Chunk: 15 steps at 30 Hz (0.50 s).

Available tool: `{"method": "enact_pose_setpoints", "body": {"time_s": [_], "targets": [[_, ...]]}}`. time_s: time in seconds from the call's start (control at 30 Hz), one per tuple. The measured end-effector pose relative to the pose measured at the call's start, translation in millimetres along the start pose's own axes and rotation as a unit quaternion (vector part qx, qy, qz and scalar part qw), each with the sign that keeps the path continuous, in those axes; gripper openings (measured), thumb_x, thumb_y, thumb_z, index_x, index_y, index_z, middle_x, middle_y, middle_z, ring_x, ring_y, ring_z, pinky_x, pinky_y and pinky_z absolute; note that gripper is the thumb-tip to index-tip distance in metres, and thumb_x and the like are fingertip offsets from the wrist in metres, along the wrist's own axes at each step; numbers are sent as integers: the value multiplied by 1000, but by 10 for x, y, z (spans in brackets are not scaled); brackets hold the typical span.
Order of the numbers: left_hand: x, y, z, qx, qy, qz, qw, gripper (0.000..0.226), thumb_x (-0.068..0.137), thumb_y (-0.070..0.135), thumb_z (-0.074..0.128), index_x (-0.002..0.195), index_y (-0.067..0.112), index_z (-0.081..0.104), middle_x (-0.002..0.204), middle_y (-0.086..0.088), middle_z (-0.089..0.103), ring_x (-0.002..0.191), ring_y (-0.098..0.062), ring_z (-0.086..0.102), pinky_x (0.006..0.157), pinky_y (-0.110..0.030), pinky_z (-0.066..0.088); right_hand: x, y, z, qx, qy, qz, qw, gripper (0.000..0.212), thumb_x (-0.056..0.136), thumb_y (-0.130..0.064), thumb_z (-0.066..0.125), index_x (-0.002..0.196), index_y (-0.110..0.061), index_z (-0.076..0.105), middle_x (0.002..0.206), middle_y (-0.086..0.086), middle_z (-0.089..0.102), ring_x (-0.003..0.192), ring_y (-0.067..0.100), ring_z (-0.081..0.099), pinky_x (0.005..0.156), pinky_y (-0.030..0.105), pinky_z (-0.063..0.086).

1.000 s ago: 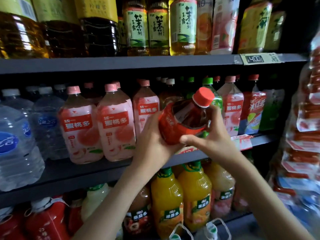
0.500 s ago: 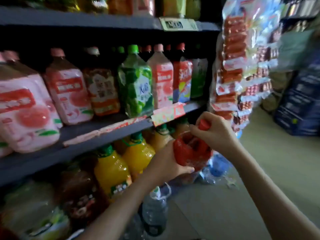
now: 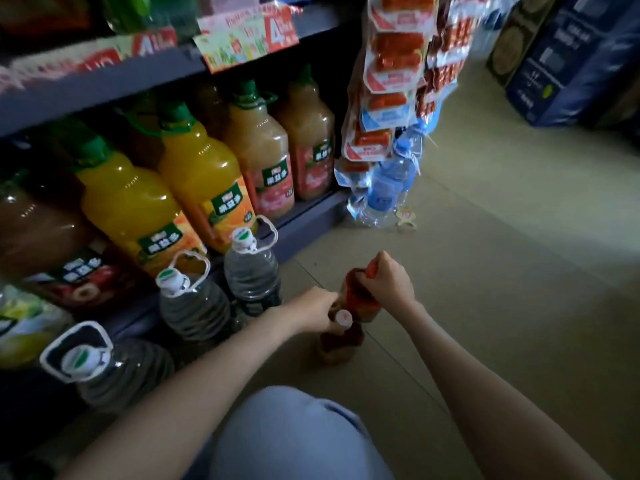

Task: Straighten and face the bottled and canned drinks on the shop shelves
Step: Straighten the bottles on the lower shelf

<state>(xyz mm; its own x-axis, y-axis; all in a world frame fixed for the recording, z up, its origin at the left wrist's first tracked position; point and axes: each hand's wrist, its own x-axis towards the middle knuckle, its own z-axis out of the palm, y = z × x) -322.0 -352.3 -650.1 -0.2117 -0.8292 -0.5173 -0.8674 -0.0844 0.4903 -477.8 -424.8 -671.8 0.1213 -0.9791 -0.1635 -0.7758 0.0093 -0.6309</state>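
Shop: price cards (image 3: 247, 38) on shelf (image 3: 104, 95), rows of juice bottles (image 3: 204, 168), hanging snacks (image 3: 391, 64)

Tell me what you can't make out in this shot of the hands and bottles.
Head view only.
Label of the red bottle: covered by the right hand, blurred.
Whether the left hand grips the pale-capped bottle: its fingers are hidden behind the hand itself.
Print on the price tag: motion blur.
The upper-shelf drinks: cut off by the top edge.
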Motion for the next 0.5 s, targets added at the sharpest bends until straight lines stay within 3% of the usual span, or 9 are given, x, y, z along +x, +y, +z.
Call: {"method": "enact_pose_setpoints", "body": {"time_s": [0.1, 0.2, 0.27, 0.37, 0.43, 0.5], "targets": [[70, -21, 173, 24, 0, 11, 1000, 32, 81, 35, 70, 105, 19, 55, 110, -6, 61, 101, -24, 58, 76, -29, 43, -8, 169, 191, 13, -27, 25, 999, 32, 81, -26, 70, 86, -13, 40, 98, 16, 60, 96, 34, 56, 72, 34, 37], [92, -35, 253, 30, 18, 17, 999, 27, 90, 38, 58, 109, 20, 51, 107, -9, 63, 98, -28, 60, 83, -38, 49, 28, 152, 228, -8, -64, -3, 998, 34, 80, -24, 70, 95, -10, 43, 106, 18, 55, 102, 36, 51, 74, 33, 36], [88, -58, 281, 26, 21, 23, 999, 28, 93, 39, 52, 114, 20, 49, 102, -11, 65, 93, -30, 62, 82, -44, 50, 25, 136, 167, -83, -90, -34, 992, 54, 76, -34, 73, 117, -10, 45, 120, 15, 46, 116, 35, 42, 89, 36, 37], [35, -85, 280, 4, 61, 14, 998, 21, 96, 35, 48, 97, 15, 45, 96, -13, 65, 85, -30, 62, 76, -40, 50, -87, 141, 21, -198, -118, -85, 969, 105, 67, -52, 75, 148, -25, 15, 146, 11, 20, 134, 33, 19, 108, 45, 23], [-39, -73, 200, -3, 99, 2, 995, 21, 96, 34, 49, 94, 13, 45, 95, -16, 65, 85, -31, 62, 69, -36, 45, -170, 171, -8, -220, -161, -143, 951, 115, 65, -56, 76, 150, -31, 3, 153, 8, 8, 140, 32, 7, 112, 48, 14], [-158, -9, 24, 0, 144, 21, 989, 25, 93, 35, 53, 102, 11, 51, 97, -15, 66, 90, -32, 62, 68, -34, 43, -239, 168, 8, -190, -208, -198, 939, 116, 66, -52, 79, 151, -26, 5, 154, 6, 12, 143, 28, 6, 115, 43, 11]]}}
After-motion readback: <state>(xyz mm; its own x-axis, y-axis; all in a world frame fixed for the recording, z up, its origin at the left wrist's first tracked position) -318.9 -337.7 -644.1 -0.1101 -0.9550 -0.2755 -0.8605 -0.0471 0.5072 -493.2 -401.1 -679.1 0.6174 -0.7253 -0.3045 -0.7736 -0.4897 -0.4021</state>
